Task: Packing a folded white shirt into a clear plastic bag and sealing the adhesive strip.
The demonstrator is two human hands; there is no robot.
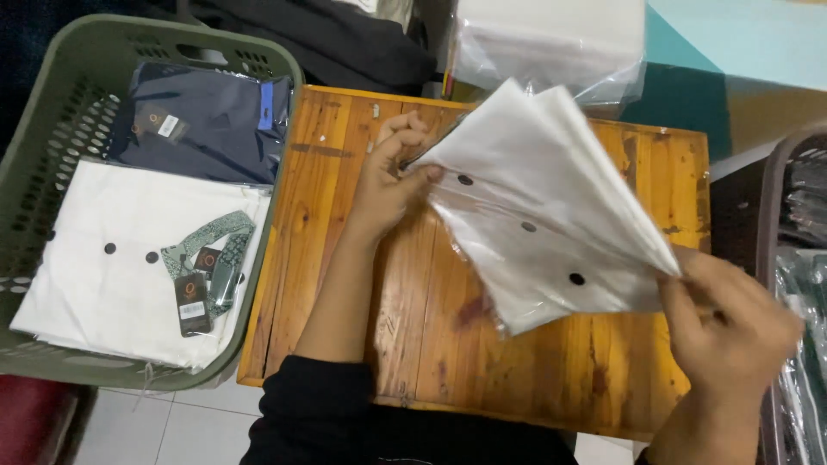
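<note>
White shirt [551, 207] in clear bag, pinched between both hands [392, 176], right hand [732, 331] blurred, bag's near edge indistinct.

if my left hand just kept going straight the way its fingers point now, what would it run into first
Your left hand points up and right, pinching a corner of the white folded garment in its clear bag. Straight on, it would push into that bag first. Beyond lies the stack of clear plastic bags, though depth is hard to judge.

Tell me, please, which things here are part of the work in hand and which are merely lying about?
In hand: left hand, right hand, clear bags with black dots, wooden table.
Lying about: green basket, folded white garment, navy garment, stacked bags.
</note>
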